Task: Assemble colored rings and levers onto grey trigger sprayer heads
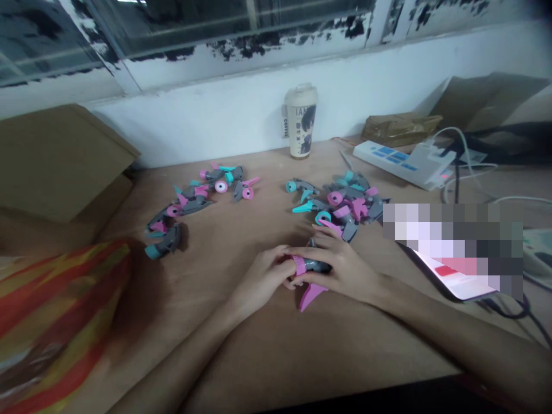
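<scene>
Both my hands meet at the middle of the wooden table (241,351) around one grey spray nozzle (317,266) with a pink collar and a pink trigger hanging below it. My left hand (263,279) pinches its pink end with closed fingers. My right hand (345,264) wraps over the grey body from the right. Just behind my right hand lies a heap of grey, pink and teal nozzle parts (342,201). A second spread of such parts (194,201) lies farther off to the left.
A lidded paper cup (301,122) stands by the white wall. A white power strip (405,162) with cables lies at the right, a phone (457,276) nearer me. Cardboard boxes (56,161) sit at the left, a red and yellow bag (52,322) at the near left.
</scene>
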### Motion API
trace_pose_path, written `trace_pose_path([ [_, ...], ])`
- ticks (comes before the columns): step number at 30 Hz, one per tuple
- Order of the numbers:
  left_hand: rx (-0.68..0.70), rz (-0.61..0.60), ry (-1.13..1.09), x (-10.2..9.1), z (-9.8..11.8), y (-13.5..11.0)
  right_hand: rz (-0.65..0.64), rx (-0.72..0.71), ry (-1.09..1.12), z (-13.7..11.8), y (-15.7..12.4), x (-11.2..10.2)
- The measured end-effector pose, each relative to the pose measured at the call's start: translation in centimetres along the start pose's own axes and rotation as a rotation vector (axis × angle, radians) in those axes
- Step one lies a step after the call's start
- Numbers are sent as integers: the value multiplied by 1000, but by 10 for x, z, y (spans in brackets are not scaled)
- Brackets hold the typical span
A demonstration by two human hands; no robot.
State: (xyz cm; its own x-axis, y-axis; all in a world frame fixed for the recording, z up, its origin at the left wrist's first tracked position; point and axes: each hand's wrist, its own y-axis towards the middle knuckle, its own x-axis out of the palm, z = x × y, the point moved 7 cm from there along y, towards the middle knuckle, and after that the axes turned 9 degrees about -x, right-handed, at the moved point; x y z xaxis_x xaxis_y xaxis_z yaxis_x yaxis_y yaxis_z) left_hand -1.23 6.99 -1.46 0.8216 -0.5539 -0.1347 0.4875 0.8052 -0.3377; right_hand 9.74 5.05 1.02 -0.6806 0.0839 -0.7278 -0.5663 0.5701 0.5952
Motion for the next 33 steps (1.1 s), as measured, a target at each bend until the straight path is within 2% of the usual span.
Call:
trace_pose_path([
  [4,-24,103,-5,-10,-7,0,9,46,-101,-1,-1,-3],
  [8,-33,204,85,-19,-4,-1,14,77,-147,-4,-1,-8],
  [13,-94,88,54,-11,5,-1,26,83,-186,-8,0,-13],
  [15,-64,103,73,-13,10,-2,26,79,-198,-10,0,-14],
  [19,84,167,287,-17,20,-8,-19,101,-206,-12,0,-12],
  [24,196,215,482,-15,27,-15,-38,128,-199,-11,0,-11],
  [29,287,370,642,-7,35,-23,-33,143,-188,-7,-2,-9],
  [33,272,484,714,-3,35,-27,-28,171,-167,-4,-3,-7],
])
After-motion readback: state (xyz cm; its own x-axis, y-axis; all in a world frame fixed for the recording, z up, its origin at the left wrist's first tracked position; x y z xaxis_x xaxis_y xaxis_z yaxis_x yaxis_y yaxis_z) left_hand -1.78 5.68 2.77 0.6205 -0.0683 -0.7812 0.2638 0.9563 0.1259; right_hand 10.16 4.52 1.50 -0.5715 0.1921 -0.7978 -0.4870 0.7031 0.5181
